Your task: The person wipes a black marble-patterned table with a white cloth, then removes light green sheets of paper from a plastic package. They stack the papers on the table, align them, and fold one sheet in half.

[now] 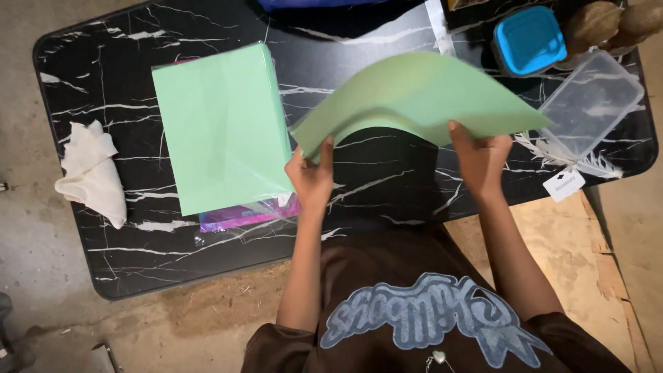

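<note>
Green sheet, pale and single, held up over the black marble-patterned surface, bowed into an upward arch with its far edge reaching toward the clear lid. Pinched at the near left corner by the left hand, thumb on top and fingers underneath, grip pressed together on the paper. Pinched along the near edge by the right hand, thumb on the upper face, fingers curled below, grip likewise closed on the sheet. Hands well apart, the sheet sagging between neither but rising in a hump above the dark surface. Just to the left of the left hand, a stack of green paper lying flat, still partly in a clear plastic wrapper, with pink and purple sheets peeking out at the near edge beneath it. Farther left, near the surface's edge, a crumpled white cloth. At the far right, a blue-lidded container and, just beside it, a clear plastic lid lying tilted across the corner. Near the right hand, a small white tag resting at the surface's near edge. Below, a brown shirt with a pale printed design and bare concrete floor.
</note>
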